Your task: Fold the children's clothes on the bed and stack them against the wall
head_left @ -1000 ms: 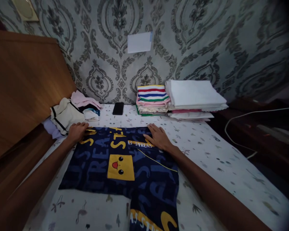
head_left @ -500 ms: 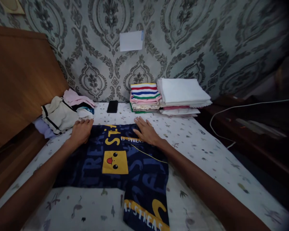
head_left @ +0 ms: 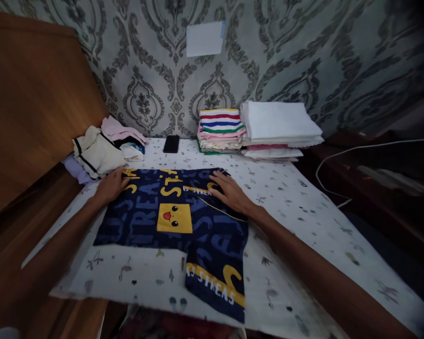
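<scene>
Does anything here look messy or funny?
Yes, a little. On the left, the heap of clothes looks crumpled, while the striped stack and white stack are neatly folded. Also, the yellow face on the navy garment looks sideways from here. I see nothing spilled or torn.

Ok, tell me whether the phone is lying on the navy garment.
No, the phone lies beyond the navy garment, on the sheet.
</scene>
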Motion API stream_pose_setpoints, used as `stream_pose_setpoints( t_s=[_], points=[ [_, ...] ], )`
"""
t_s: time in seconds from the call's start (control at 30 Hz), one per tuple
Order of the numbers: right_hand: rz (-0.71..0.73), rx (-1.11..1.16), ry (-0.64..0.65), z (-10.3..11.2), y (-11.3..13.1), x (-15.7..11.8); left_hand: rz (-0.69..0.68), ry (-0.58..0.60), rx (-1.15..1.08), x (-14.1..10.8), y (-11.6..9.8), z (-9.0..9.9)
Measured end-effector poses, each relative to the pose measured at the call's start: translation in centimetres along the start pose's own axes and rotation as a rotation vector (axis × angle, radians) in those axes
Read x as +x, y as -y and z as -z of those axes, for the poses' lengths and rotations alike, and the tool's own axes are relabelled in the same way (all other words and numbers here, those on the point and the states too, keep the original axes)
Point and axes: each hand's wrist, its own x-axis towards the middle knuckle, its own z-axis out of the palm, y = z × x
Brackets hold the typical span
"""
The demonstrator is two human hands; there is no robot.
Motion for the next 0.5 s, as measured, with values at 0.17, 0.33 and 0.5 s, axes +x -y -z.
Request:
stream_pose_setpoints(
  t_s=[0.17,0.33,0.5],
  points=[
    [0.109,0.201,0.043,3.6,3.2,-9.6,-0.202,0.153,-0.041,-4.2,0.1,4.2],
    [0.103,0.177,0.252,6.6,6.4,-17.3,-0.403,0.535,-0.288,-10.4,-0.8,5.6],
    [0.107,0.205,0.261,7.2,9.9,-18.2,-0.322,0.334,-0.109,-14.3,0.4,2.3]
  ],
)
